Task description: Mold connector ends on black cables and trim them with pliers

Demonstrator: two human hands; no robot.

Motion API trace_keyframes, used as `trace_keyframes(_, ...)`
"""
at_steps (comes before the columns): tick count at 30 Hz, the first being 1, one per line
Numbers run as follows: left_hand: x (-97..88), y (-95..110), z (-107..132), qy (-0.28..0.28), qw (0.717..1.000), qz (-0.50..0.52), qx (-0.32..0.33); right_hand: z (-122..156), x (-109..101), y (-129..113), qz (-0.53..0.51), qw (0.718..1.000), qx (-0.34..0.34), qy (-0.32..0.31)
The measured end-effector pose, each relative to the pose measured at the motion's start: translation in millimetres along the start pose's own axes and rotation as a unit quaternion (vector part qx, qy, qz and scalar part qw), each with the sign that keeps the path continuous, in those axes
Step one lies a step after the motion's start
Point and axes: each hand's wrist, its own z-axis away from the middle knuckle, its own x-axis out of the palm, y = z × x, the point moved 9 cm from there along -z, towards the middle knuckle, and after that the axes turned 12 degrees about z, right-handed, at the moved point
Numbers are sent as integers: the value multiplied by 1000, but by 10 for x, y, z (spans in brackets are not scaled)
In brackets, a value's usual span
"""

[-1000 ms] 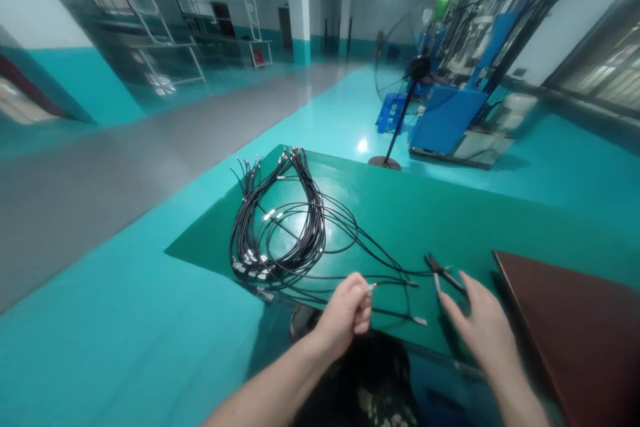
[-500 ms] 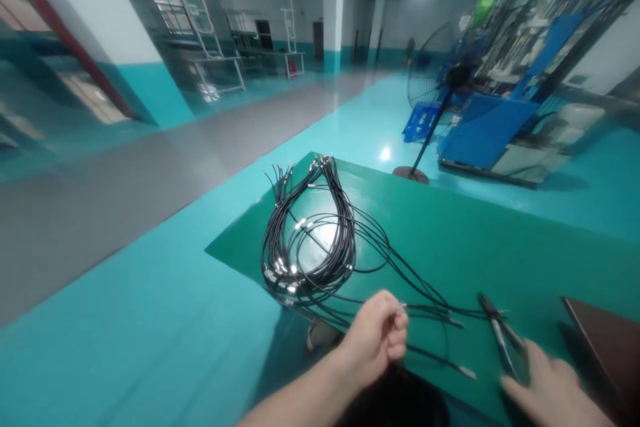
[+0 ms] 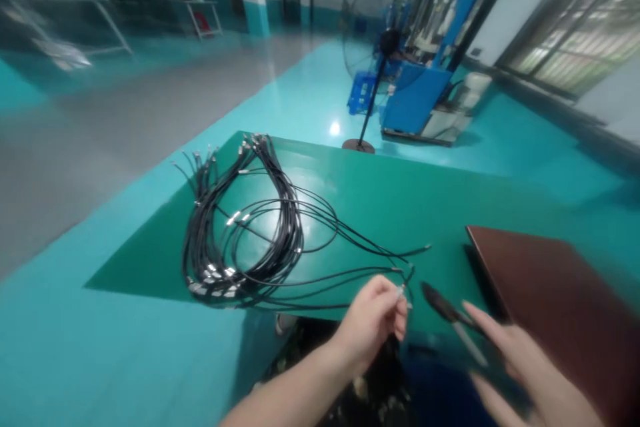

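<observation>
My left hand is closed in a pinch on the metal-tipped end of a thin black cable at the near edge of the green table. That cable runs back to a coiled bundle of black cables lying on the table's left half. My right hand, blurred, is at the lower right with its fingers round the dark handles of a pair of pliers. The pliers' nose points toward the cable end, a short way to its right.
A dark brown board lies on the table's right side, next to my right hand. Beyond the table stand a pedestal fan and blue machines on a teal floor. Metal racks line the far left.
My right hand has taken the pliers off the table and raised them toward the cable end. My left hand keeps its pinch on the cable. The view has swung down and to the right.
</observation>
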Motion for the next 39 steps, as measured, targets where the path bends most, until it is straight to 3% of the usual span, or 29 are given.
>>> trace_keyframes(3,2,-4,4,9,1000,-19,14,-120,-81,-356,71,989,-131,-5)
trace_keyframes(6,-5,6,17,13,999,-28,22,-155,-159,-422,129,975,-175,34)
trace_keyframes(12,-20,-125,-9,19,997,-64,23,-63,-110,-238,161,973,-164,13)
trace_keyframes(22,9,-404,-57,13,992,-120,48,40,-53,-127,230,963,-144,-6)
trace_keyframes(29,-42,-374,-20,50,977,-185,92,71,20,-172,231,959,-162,-13)
trace_keyframes(39,-75,-281,39,54,927,-355,109,120,86,-295,204,958,-201,17)
